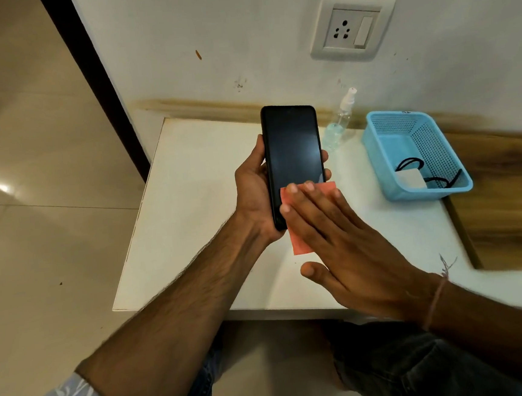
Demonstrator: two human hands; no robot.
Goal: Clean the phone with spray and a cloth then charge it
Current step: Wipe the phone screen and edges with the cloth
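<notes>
The lower end of the phone (292, 151) is covered by the cloth (300, 245), which is itself mostly hidden under the right hand (352, 246). The fingers of the left hand (253, 192) are concealed behind the phone, save the tips. Beyond the right hand, the charger cable (408, 162) is partly screened by the near wall of the basket (385, 155).

A scuffed white painted wall (238, 26) is seen behind a white rectangular tabletop (197, 203). A white plastic socket plate with one rocker switch (352, 27) is set into the wall at 1 o'clock. A stained brown wooden strip (213, 105) is run along the wall at 12 o'clock. A dark vertical frame edge (94, 79) is seen at 11 o'clock. Glossy beige floor tiles (37, 249) are laid at 9 o'clock, where a bright glare (2, 188) is reflected. A wood-grain panel (506, 201) is seen at 3 o'clock.
</notes>
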